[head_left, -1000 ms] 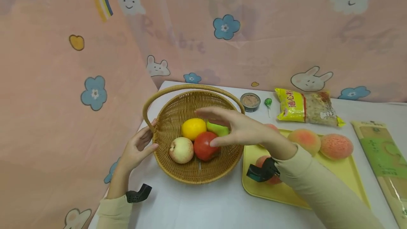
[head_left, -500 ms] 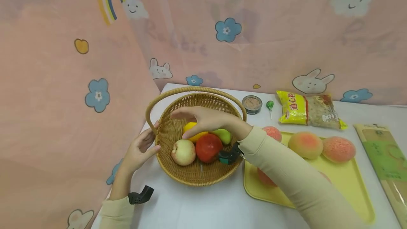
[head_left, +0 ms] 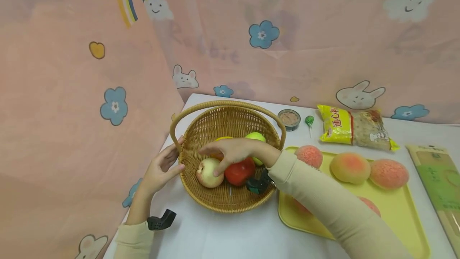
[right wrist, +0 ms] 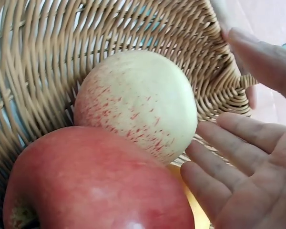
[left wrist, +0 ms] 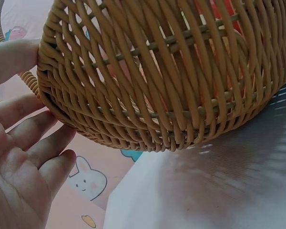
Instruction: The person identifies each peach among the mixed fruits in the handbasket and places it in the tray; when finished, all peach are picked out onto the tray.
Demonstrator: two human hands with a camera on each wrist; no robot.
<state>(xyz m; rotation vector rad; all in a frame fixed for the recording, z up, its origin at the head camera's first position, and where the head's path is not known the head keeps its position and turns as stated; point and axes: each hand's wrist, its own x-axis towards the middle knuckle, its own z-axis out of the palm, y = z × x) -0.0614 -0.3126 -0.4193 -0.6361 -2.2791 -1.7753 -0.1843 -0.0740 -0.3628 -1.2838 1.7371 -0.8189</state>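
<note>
A wicker basket (head_left: 230, 205) with an arched handle holds a pale, red-streaked apple (head_left: 207, 174), a red apple (head_left: 238, 172), a yellow fruit (head_left: 224, 138) and a green pear (head_left: 256, 136). At the basket's left rim, beside the handle's base, my left hand (head_left: 158, 171) touches the wicker with thumb and fingertips spread; the left wrist view shows its fingers nearly straight. Over the fruit is my right hand (head_left: 230, 151), thumb and fingers apart around the pale apple. In the right wrist view its fingertips come up to that apple's side; contact is unclear. The right hand partly hides the yellow fruit.
Right of the basket lies a yellow tray (head_left: 402, 215) with several peach-like fruits (head_left: 350, 168), partly covered by the right sleeve. Behind stand an open tin (head_left: 289, 119), a green lollipop (head_left: 309, 121) and a yellow food bag (head_left: 355, 127). A green-banded packet (head_left: 438, 179) lies far right.
My right hand has moved left across the basket, then lower, onto the pale apple. My left hand stays at the rim. The whole view has shifted slightly.
</note>
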